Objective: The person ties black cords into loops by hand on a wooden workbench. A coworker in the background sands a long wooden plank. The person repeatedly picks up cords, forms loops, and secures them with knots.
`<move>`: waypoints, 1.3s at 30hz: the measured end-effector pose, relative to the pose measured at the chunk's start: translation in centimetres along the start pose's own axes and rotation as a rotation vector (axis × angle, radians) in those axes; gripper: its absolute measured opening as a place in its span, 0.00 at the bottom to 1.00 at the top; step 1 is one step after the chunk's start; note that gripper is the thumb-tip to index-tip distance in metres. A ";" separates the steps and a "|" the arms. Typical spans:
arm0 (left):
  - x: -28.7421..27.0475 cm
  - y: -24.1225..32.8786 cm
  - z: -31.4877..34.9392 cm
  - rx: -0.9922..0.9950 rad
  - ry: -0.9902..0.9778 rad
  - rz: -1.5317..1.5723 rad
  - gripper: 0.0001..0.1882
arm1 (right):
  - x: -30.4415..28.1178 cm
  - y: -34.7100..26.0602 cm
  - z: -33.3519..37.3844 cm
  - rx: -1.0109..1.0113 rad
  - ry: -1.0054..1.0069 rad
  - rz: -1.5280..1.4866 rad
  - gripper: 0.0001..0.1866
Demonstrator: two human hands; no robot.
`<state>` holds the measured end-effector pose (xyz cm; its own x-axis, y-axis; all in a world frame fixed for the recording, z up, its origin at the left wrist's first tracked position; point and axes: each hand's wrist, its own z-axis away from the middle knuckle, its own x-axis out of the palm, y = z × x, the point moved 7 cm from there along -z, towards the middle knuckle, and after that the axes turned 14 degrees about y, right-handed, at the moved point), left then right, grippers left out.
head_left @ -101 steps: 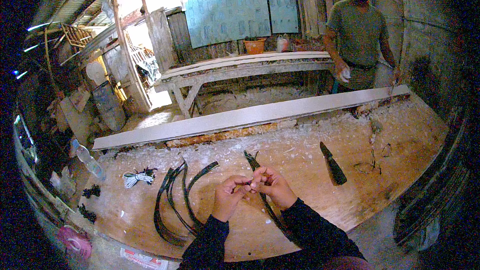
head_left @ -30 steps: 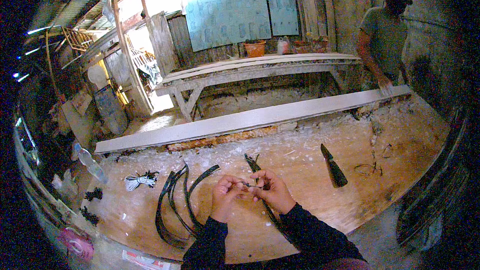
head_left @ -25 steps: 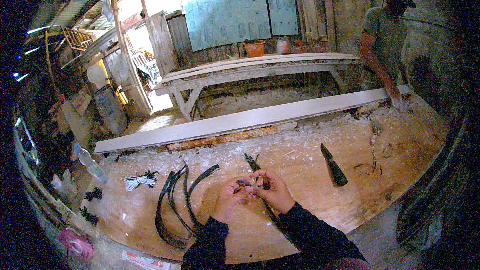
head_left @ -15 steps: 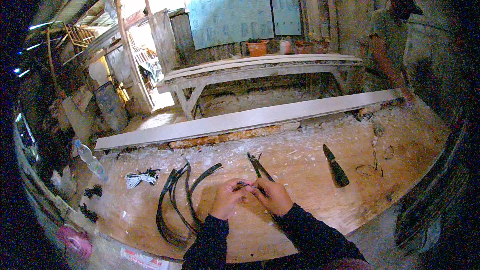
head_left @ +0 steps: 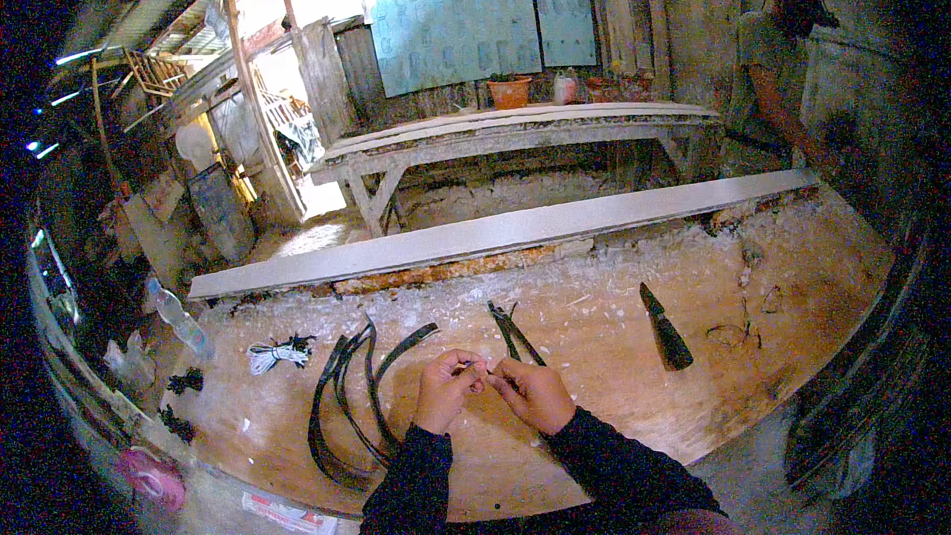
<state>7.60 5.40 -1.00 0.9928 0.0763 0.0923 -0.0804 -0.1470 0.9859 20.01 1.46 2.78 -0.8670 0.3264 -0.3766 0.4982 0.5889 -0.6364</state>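
Note:
Both my hands meet fingertip to fingertip above the near middle of the wooden board. My left hand [head_left: 446, 391] is closed in a pinch, and my right hand [head_left: 535, 392] pinches just beside it. Something small and dark shows between the fingers, too little of it to name. Beyond my right hand, thin black strips [head_left: 510, 332] lie on the board and run under that hand. Left of my left hand several longer black strips [head_left: 342, 396] curve across the wood. A dark, pointed knife-like blade [head_left: 666, 330] rests to the right.
A bundle of white and black cords [head_left: 279, 354] lies at left, near small black clumps [head_left: 178, 423] and a clear plastic bottle [head_left: 178, 317]. A long white plank [head_left: 495, 231] spans the board's far edge. Behind stands a bench [head_left: 495, 145]; a person [head_left: 778, 69] works at far right.
My fingertips have shifted slightly, and less of the small dark thing shows between them. The person at far right has moved an arm a little rightward along the plank's end.

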 end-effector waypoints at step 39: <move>-0.9 2.2 0.0 0.070 0.150 0.211 0.16 | -0.7 4.1 -0.3 0.681 0.122 -0.759 0.09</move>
<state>6.51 4.97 1.12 0.9301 0.1811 0.3196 -0.2726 -0.2430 0.9309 22.63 3.87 0.59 -0.9333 0.1378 0.3315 -0.3131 0.1396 -0.9394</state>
